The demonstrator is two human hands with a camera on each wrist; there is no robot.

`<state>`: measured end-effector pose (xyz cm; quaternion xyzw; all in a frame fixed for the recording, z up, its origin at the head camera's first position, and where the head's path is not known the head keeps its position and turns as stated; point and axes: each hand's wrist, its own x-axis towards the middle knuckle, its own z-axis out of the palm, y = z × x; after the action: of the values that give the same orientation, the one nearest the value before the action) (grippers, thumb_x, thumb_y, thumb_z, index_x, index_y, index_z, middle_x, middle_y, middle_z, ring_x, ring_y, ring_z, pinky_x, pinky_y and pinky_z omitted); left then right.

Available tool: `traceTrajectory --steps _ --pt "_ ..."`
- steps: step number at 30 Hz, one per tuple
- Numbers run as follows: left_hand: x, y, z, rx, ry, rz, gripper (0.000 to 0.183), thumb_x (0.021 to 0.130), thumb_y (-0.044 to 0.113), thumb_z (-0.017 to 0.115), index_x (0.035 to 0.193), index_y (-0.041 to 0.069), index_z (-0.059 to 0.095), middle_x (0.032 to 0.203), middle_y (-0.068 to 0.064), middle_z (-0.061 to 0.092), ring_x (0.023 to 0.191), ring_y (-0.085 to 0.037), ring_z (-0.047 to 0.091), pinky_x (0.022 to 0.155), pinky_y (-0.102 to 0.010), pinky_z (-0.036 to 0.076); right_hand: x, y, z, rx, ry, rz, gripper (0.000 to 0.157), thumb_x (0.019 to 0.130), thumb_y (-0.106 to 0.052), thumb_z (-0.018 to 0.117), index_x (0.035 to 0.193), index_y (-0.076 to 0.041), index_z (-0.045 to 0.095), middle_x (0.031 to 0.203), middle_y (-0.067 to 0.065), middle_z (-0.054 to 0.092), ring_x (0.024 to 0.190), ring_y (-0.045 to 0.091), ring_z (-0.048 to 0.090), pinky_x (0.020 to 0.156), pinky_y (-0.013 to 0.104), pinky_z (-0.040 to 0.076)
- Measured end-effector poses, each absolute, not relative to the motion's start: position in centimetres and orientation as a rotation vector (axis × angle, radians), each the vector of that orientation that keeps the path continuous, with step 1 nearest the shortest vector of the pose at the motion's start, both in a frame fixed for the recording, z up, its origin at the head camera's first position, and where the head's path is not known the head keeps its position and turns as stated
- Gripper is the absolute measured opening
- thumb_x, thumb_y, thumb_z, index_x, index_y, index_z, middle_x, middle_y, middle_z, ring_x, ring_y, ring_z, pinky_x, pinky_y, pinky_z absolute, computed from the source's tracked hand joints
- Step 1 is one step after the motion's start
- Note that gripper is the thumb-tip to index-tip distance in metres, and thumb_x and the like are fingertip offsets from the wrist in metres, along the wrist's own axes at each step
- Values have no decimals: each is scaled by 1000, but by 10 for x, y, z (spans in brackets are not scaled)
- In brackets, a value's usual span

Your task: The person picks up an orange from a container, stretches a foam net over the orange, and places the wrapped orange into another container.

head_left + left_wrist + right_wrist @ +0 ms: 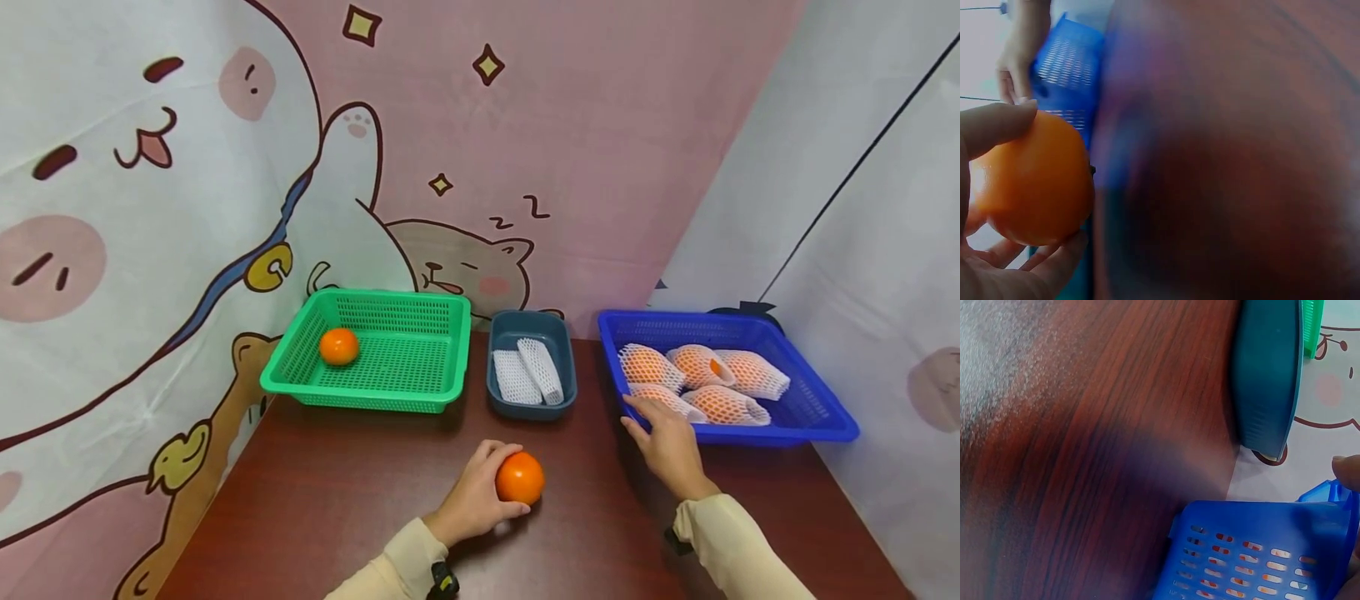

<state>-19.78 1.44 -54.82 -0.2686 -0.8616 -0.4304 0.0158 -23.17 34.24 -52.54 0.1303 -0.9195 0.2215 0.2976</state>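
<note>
My left hand [480, 492] grips a smooth, round orange fruit [521, 479] above the table, thumb and fingers on either side of it. In the left wrist view the same fruit [1038, 181] shows a small dark nub. My right hand [667, 442] is at the front left rim of the blue basket [810, 408], its fingers beside a net-wrapped fruit [660, 398]. I see no thing held in it. Several more fruits in white foam nets [705, 365] lie in that basket. A bare orange fruit [340, 346] sits inside the green basket [367, 396].
Between the baskets stands a dark blue-grey tub [531, 410] with two white foam nets [540, 371] in it. The reddish-brown table [300, 500] meets a cartoon-printed cloth [585, 167] behind and at the sides.
</note>
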Motion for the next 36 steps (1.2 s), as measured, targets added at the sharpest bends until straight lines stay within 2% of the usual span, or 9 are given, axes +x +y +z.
traceTrajectory --steps 4,11,17,26,36 --pt "-197 13 -557 -834 -2693 -1302 78 64 24 91 131 18 54 121 1 46 104 -19 55 89 -39 48 -233 342 -523 350 -2444 589 39 77 -6 81 114 -2 70 108 20 68 98 40 64 81 56 48" --pt "-197 13 -564 -838 -2716 -1221 80 65 29 90 134 24 50 122 5 45 106 -18 52 87 -38 49 -233 342 -521 345 -2443 592 38 77 -5 80 114 -3 70 107 20 68 98 39 63 81 56 47" --pt "-195 13 -565 -896 -2668 -1063 82 64 32 90 135 24 51 122 4 47 107 -17 51 88 -36 48 -233 342 -521 348 -2434 591 38 77 -5 80 114 -2 70 107 19 68 97 39 64 81 56 47" --pt "-193 13 -564 -855 -2698 -1078 83 64 33 89 137 23 50 122 3 48 106 -18 53 88 -37 49 -231 341 -523 338 -2450 595 38 77 -5 80 114 -3 70 107 20 68 98 40 63 81 57 47" --pt "-193 6 -551 -866 -2682 -1048 88 65 38 89 141 26 47 138 -3 45 118 -23 50 91 -43 48 -231 341 -523 349 -2431 597 37 77 -4 80 113 -3 70 106 20 69 97 40 64 80 56 48"
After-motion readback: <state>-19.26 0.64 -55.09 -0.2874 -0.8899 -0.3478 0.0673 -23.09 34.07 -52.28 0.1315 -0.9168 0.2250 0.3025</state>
